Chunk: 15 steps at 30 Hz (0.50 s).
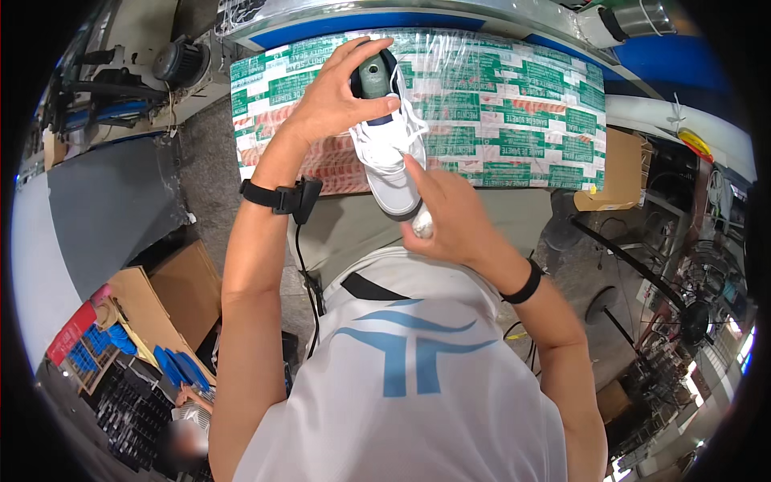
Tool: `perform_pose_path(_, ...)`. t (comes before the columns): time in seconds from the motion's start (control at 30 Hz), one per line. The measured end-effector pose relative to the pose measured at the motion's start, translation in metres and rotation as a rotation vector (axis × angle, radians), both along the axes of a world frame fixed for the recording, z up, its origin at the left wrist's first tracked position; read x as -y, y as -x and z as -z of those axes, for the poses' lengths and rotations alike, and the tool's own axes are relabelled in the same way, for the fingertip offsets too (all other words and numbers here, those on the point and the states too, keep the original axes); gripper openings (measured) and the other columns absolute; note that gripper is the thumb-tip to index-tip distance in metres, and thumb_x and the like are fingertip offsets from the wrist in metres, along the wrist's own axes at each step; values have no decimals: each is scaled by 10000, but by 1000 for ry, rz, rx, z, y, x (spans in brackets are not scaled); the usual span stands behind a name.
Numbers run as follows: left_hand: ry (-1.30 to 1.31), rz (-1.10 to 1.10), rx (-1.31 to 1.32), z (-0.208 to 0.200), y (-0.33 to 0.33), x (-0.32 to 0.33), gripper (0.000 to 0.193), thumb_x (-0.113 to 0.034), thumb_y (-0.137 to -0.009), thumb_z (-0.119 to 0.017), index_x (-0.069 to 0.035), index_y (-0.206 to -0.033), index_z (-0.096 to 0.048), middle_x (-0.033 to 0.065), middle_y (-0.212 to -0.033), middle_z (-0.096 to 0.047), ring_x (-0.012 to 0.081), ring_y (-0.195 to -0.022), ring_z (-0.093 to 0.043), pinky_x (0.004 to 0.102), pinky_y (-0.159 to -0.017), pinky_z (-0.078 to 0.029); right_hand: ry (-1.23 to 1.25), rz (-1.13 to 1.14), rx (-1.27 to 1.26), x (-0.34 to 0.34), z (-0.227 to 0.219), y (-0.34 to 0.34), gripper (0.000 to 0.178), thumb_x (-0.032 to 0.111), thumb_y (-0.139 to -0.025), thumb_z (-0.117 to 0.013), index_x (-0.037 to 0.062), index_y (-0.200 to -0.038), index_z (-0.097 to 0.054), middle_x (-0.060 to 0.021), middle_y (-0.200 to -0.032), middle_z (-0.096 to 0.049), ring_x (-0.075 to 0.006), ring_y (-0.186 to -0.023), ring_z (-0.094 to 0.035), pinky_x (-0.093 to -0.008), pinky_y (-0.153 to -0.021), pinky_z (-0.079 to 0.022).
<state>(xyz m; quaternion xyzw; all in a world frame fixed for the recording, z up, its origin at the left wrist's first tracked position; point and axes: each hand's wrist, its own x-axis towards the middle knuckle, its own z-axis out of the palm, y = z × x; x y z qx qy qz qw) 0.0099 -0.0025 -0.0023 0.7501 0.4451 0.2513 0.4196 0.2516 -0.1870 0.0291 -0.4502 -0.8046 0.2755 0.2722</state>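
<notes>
A white lace-up shoe with a dark sole edge is tilted over the near edge of the work surface, its toe toward me. A dark green shoe last with a round hole fills its opening. My left hand is closed around the heel and collar, thumb across the opening. Under the toe, my right hand pinches a small white wad, perhaps cloth or paper. Its index finger rests against the shoe's side near the loose white laces.
The work surface is wrapped in green and white printed tape under clear film. Behind it runs a metal-edged conveyor. Cardboard boxes stand right and lower left. A motor sits far left, a fan right. Another person is at lower left.
</notes>
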Motion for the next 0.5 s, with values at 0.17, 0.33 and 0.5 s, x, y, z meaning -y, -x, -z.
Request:
perform_pose_path(0.17,116,-19,150,-4,17,-5,1090,-365,-807,-969,-210,-1755,-454,200,-1740,-473,388,-1638,-433,527,-1330,-392,100,70,-111,-7,-3,3,1019,270,-810,-888,-22,-1680,-444,-180,-1096,-678,-377,-982,-671,-491,-869,-553)
perform_pose_path(0.33,490,-218,467,3,50,27,1114,-282,-933,-905,-163,-1827,-252,187,-1690,-506,310,-1554,-506,471,-1209,-529,168,413,-148,-30,36,16,956,279,-853,-856,-36,-1663,-458,-220,-1166,-702,-416,-1044,-699,-509,-890,-577)
perform_pose_path(0.5,454,-658,476,49,39,117,751,-297,-1045,-841,21,-1624,-483,156,-1484,-675,266,-1324,-684,435,-1083,-597,293,178,-147,-29,25,34,946,285,-874,-835,-52,-1666,-441,-262,-1218,-711,-455,-1137,-702,-520,-948,-583)
